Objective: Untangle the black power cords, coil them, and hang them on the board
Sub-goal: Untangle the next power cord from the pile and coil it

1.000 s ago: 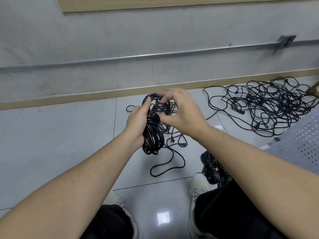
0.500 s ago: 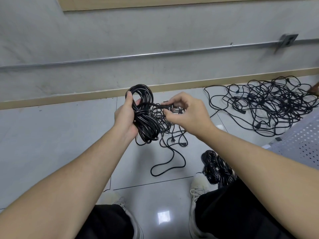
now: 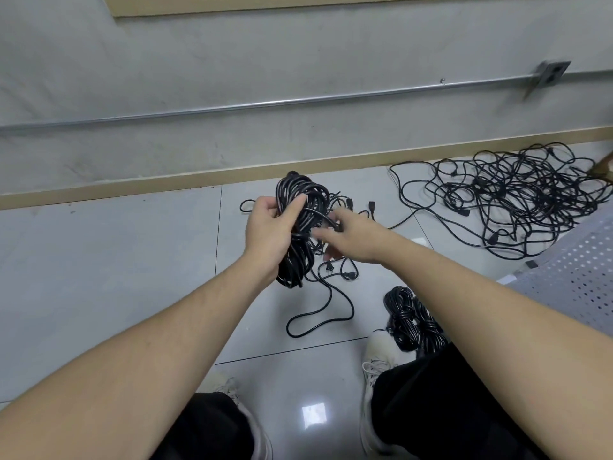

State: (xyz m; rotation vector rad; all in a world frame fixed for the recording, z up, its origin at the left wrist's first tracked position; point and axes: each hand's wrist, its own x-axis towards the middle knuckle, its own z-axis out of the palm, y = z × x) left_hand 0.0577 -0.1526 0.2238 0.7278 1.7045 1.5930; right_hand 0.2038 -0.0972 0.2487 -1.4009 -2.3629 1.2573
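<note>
At twelve o'clock from your feet, your left hand (image 3: 270, 232) is gripping the coil (image 3: 300, 227) while your right hand (image 3: 345, 235), blurred, is wrapping its tail round; tucking the end comes next.

A glossy pale grey tiled floor (image 3: 106, 267) meets a grey concrete wall (image 3: 232, 61) along a tan wooden skirting strip (image 3: 132, 189). A thin metal conduit pipe (image 3: 265, 103) crosses the wall to a grey socket box (image 3: 552, 76). A grey perforated metal panel (image 3: 583, 270) sits at the floor's right edge.
</note>
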